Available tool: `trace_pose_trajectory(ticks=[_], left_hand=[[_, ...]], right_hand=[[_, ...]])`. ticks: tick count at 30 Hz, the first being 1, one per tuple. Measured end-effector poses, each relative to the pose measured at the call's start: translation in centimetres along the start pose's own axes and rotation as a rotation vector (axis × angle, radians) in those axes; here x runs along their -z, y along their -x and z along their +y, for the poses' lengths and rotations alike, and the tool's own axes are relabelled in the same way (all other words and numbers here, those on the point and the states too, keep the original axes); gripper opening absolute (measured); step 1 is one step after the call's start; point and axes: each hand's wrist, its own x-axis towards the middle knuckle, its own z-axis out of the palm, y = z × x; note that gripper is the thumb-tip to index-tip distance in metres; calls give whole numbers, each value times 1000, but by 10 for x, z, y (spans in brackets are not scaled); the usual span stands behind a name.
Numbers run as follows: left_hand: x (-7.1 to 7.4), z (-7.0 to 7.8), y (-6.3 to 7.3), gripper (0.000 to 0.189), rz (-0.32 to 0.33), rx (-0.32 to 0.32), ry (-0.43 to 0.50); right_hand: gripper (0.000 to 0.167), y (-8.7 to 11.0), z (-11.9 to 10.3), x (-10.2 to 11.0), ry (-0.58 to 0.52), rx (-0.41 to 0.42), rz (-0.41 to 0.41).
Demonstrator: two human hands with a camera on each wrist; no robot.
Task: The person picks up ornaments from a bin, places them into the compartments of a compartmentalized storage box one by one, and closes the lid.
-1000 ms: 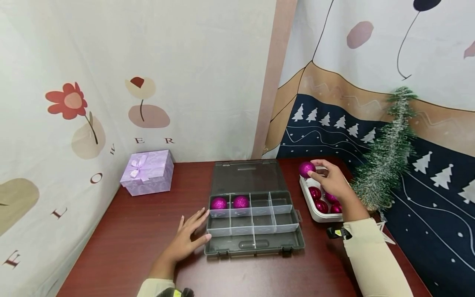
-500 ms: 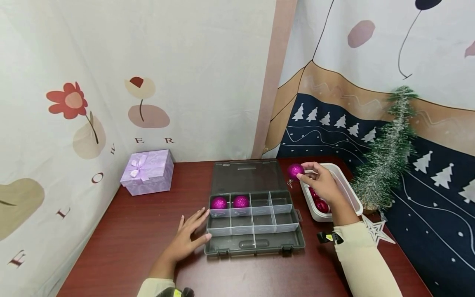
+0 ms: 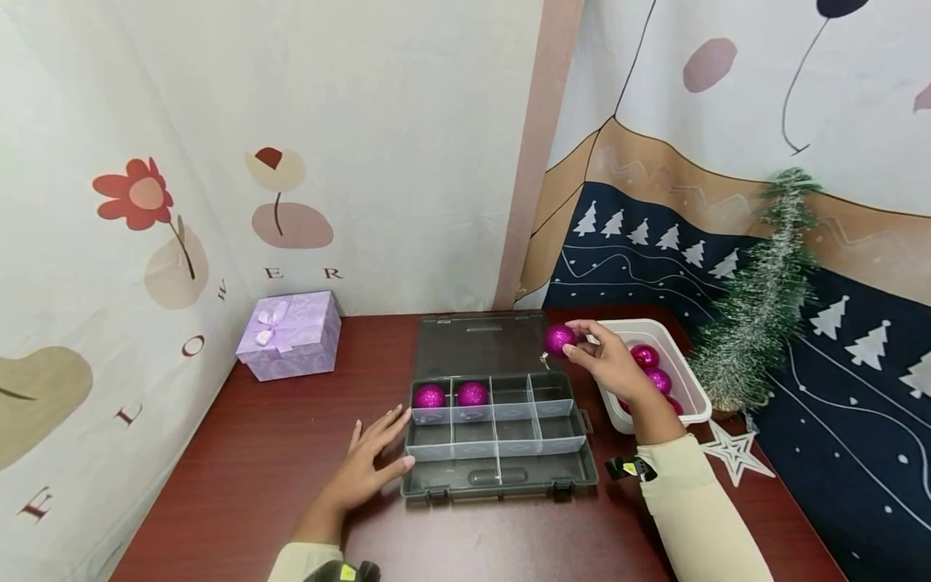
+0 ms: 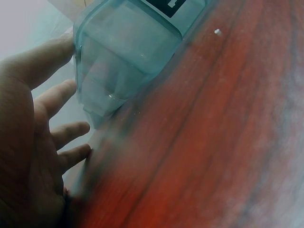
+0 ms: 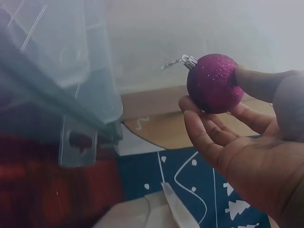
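Between thumb and fingers, my right hand (image 3: pixel 611 360) pinches a glittery magenta Christmas ball (image 3: pixel 559 340), whose silver cap and hanging string (image 5: pixel 173 63) show in the right wrist view. It is held above the table, near the far right of an open divided plastic box (image 3: pixel 520 477). Two similar glitter balls, a left one (image 3: pixel 429 398) and a right one (image 3: pixel 473 396), sit in the box's back-row compartments at the left. My left hand (image 3: pixel 367 465) rests at the box's left side, fingers spread and touching its edge.
A white tub (image 3: pixel 691 388) right of the box holds several red and magenta balls. Behind it stands a small tinsel tree (image 3: pixel 764 299), with a white star (image 3: pixel 736 454) in front. A lilac gift box (image 3: pixel 291 335) is at the back left. The box's lid (image 3: pixel 480 347) lies folded back.
My right hand has carried the magenta ball left, from over the white tub toward the divided box. More balls in the tub are now uncovered. The left hand has stayed put.
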Motion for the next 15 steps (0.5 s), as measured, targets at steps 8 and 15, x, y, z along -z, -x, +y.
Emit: trace_pose_trajectory(ticks=[8,15], left_hand=[[1,-1,-1,74,-11,0,4],[1,0,0,75,-7,-3,-3]], right_hand=[[42,-4,-3,-12,-15,-2,-48],[39,-6,-5,-28,28,44,-72]])
